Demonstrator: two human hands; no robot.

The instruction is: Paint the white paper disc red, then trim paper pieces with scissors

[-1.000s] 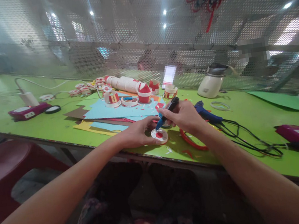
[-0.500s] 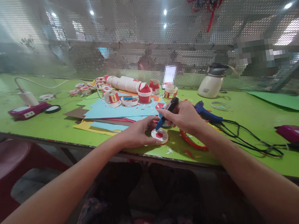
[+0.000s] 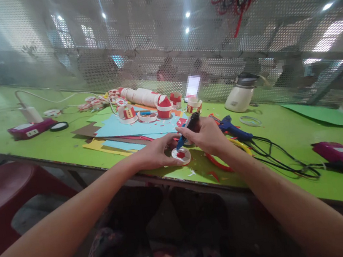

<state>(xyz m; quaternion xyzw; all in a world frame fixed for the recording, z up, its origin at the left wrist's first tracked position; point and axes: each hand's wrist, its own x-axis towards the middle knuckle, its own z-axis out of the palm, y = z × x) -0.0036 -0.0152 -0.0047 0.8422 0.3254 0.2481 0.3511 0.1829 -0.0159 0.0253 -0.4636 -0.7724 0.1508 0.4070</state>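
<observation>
My left hand (image 3: 157, 152) steadies a small white round disc (image 3: 186, 159) by its left side, thumb in front and fingers behind. The disc has a raised rim, dark lines and a red patch in the middle. In my right hand (image 3: 209, 134) is a thick black pen-shaped tool (image 3: 193, 120) with a blue front end, slanting down to the left. Its tip is at the disc's upper face; whether it touches, I cannot tell. A blue glue gun (image 3: 233, 128) lies right of my right hand, beside red and yellow rings (image 3: 219, 164).
Coloured paper sheets (image 3: 120, 127) bear cut paper cups (image 3: 164, 107) and a long white paper-cup roll (image 3: 141, 95). A cream kettle (image 3: 239, 95) stands behind. Purple power strips (image 3: 32, 127) lie at both sides, with cables (image 3: 282, 157) on the right. Paper scraps surround the disc.
The whole view has shifted slightly. My hands keep their holds, and the tool's tip has barely moved over the disc.
</observation>
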